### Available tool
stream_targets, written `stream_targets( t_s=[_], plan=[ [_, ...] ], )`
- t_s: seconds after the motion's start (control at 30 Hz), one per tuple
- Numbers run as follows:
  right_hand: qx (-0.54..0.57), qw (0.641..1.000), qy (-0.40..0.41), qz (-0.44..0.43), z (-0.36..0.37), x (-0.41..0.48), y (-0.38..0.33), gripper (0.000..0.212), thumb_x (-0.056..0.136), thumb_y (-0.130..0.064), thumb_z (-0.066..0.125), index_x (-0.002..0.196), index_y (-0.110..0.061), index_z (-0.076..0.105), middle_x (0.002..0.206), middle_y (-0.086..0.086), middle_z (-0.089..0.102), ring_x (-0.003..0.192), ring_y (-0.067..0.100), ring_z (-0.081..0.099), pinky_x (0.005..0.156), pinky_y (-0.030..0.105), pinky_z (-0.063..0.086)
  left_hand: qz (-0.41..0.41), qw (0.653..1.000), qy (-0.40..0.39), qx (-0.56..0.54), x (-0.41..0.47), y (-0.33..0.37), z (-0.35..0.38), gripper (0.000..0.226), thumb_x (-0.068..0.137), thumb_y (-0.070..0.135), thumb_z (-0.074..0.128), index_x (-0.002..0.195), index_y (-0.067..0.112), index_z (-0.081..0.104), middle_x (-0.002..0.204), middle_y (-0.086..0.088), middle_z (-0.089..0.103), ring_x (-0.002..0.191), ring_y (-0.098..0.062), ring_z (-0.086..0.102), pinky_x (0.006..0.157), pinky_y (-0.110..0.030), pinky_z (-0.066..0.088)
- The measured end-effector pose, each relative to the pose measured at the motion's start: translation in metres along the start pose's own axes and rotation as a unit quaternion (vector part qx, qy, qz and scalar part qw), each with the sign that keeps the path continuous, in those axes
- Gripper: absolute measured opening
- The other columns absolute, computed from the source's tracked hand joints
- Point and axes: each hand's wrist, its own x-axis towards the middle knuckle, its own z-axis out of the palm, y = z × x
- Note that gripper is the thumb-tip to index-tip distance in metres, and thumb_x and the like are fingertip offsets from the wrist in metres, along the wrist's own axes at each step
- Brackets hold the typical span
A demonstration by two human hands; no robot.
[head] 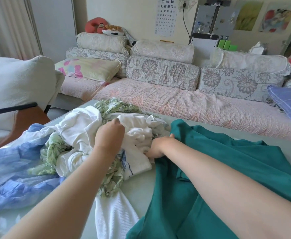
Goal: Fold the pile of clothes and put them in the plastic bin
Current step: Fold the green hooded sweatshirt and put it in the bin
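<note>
Teal cloth (227, 161) is spread flat at the near right of the pale bench (141, 190), touching the unfolded pile (82, 135), in which white cloth (77, 128), leaf-print green (120, 106) and crumpled blue (12, 166) are tangled. The left grip (109, 137) is reached over the heap, knuckles up, and is clenched on white cloth. The right grip (158, 147) is laid between pile and teal cloth, thumb on the teal, but its fingers are buried, so its state cannot be told.
</note>
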Motion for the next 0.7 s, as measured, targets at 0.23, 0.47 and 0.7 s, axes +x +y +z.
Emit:
stream_targets(
  t_s=[0.23, 0.47, 0.7],
  plan=[
    [0.223, 0.965, 0.136, -0.003, -0.01, 0.0, -0.033, 0.046, 0.094, -0.012, 0.054, 0.137, 0.0, 0.046, 0.121, 0.013, 0.059, 0.101, 0.027, 0.059, 0.074, 0.031, 0.046, -0.061, 0.986, 0.017, -0.157, 0.013, -0.02, 0.005, 0.022, 0.086, 0.001, 0.057, 0.094, 0.011, 0.075, 0.1, -0.007, 0.063, 0.085, -0.027, 0.062, 0.073, -0.036, 0.055],
    [0.736, 0.662, 0.118, -0.084, -0.047, 0.005, -0.083, 0.015, 0.095, 0.002, 0.044, 0.094, 0.001, 0.058, 0.082, 0.012, 0.052, 0.078, 0.025, 0.057, 0.058, 0.023, 0.049, -0.018, 0.912, 0.25, -0.325, 0.024, -0.01, -0.005, 0.031, 0.087, -0.001, 0.046, 0.113, 0.006, 0.059, 0.114, -0.017, 0.056, 0.104, -0.034, 0.051, 0.085, -0.038, 0.038],
    [0.484, 0.869, 0.064, -0.087, -0.053, 0.002, -0.029, 0.027, 0.094, -0.001, 0.054, 0.118, -0.003, 0.065, 0.096, 0.016, 0.07, 0.076, 0.031, 0.072, 0.067, 0.039, 0.061, 0.064, 0.962, 0.004, -0.266, 0.014, -0.008, 0.027, 0.039, 0.094, 0.012, 0.044, 0.123, 0.034, 0.061, 0.13, 0.006, 0.06, 0.122, -0.02, 0.052, 0.106, -0.036, 0.035]
  ],
)
